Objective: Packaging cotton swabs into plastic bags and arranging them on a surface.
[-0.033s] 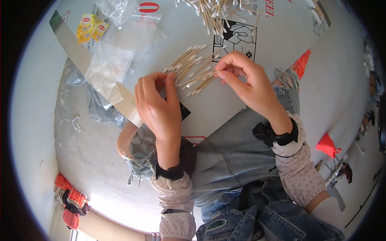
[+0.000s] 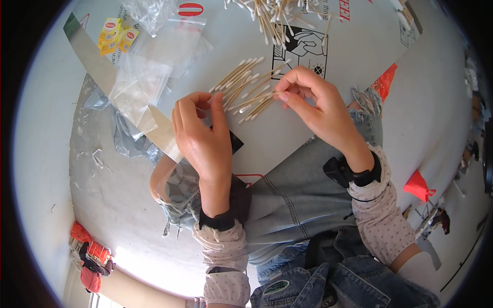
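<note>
On the board surface between my hands lies a loose group of cotton swabs (image 2: 237, 78) with pale wooden sticks and white tips. My right hand (image 2: 313, 100) is at the right side of this group, thumb and forefinger pinched on the end of a cotton swab (image 2: 267, 95). At the left end of the sticks is my left hand (image 2: 203, 136), its fingers bent and a gap showing between thumb and forefinger. No swab is seen in its grasp. A small black piece (image 2: 235, 143) shows partly from behind the left hand.
A larger heap of cotton swabs (image 2: 280, 18) lies at the far edge. Clear plastic bags (image 2: 141, 77) spread at the left, near small yellow packets (image 2: 115, 37). My denim-covered legs (image 2: 292, 190) are below the board. A red cloth-like item (image 2: 419, 186) is at the right.
Hardly anything differs. My right hand has shifted very slightly, still pinching the swab; the left hand stays in place.
</note>
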{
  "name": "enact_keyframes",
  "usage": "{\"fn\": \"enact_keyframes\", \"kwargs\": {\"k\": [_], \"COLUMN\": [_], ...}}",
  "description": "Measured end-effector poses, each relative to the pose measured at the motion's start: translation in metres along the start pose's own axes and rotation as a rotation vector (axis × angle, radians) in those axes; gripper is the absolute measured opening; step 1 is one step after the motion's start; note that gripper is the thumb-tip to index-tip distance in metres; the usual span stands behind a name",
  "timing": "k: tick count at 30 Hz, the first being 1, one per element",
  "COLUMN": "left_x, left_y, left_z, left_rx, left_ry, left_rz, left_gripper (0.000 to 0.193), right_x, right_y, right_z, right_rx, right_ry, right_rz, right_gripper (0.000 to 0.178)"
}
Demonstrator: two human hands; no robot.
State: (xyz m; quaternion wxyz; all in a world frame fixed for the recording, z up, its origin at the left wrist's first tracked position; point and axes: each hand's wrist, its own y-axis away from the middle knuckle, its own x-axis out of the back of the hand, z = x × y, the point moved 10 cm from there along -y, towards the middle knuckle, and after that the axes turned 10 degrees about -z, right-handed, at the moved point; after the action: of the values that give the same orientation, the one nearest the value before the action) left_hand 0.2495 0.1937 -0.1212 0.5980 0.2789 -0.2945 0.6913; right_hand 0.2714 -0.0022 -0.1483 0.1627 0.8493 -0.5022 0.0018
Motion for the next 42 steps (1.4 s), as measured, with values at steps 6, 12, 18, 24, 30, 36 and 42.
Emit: {"fn": "enact_keyframes", "kwargs": {"k": [6, 12, 18, 24, 30, 36, 42], "left_x": [-0.005, -0.010, -0.007, -0.006, -0.016, -0.037, -0.043], "left_y": [0.005, 0.002, 0.002, -0.001, 0.008, 0.019, 0.015], "left_z": [-0.006, 0.002, 0.016, 0.007, -0.009, 0.007, 0.007], "left_rx": [0.066, 0.028, -0.075, 0.004, 0.156, 0.219, 0.278], "left_ry": [0.153, 0.076, -0.002, 0.197, 0.540, 0.800, 0.948], "left_rz": [-0.125, -0.165, -0.172, -0.228, -0.404, -0.566, -0.540], "left_gripper": [0.009, 0.010, 0.013, 0.008, 0.014, 0.012, 0.022], "right_x": [-0.009, -0.019, -0.031, -0.028, -0.038, -0.030, -0.003], "right_y": [0.003, 0.005, 0.004, 0.001, 0.001, 0.004, 0.007], "right_z": [0.006, 0.006, 0.010, 0.012, 0.005, -0.002, -0.001], "right_rx": [-0.078, -0.102, -0.191, -0.156, -0.209, -0.097, -0.091], "right_ry": [-0.211, -0.213, -0.368, -0.326, -0.526, -0.659, -0.696], "right_rz": [-0.111, -0.203, -0.244, -0.197, -0.332, -0.332, -0.175], "right_gripper": [0.003, 0.002, 0.004, 0.018, 0.019, 0.018, 0.018]}}
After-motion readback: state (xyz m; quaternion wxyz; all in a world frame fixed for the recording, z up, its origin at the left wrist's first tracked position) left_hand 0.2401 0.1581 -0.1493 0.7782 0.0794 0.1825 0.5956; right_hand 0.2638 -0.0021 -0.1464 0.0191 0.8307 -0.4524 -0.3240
